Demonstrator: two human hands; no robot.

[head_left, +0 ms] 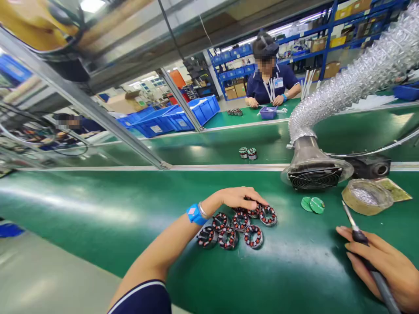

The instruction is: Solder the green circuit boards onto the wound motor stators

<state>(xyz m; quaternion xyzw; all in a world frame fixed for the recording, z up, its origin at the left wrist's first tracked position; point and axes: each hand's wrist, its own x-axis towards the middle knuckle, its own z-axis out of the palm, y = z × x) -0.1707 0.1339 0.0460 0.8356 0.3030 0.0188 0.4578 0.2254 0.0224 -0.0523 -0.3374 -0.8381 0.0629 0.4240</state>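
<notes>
My left hand [240,197] reaches over the back of a cluster of motor stators with copper windings. Its fingers are stretched out, with the fingertips by a stator [268,215] at the right of the cluster; the stators under the hand are partly hidden. Another stator [253,237] sits at the front of the group. In my right hand [386,261] is a soldering iron [360,237], its tip pointing up and away toward a round tub [366,197] of shiny material. Two green circuit boards [313,204] lie overlapping between the stators and the tub.
A fume extractor [316,174] with a foil duct stands behind the boards. Beyond the metal rail, two stators [248,152] rest on the conveyor. A co-worker [271,83] sits across, near blue bins [176,120]. A metal post [98,100] slants at left.
</notes>
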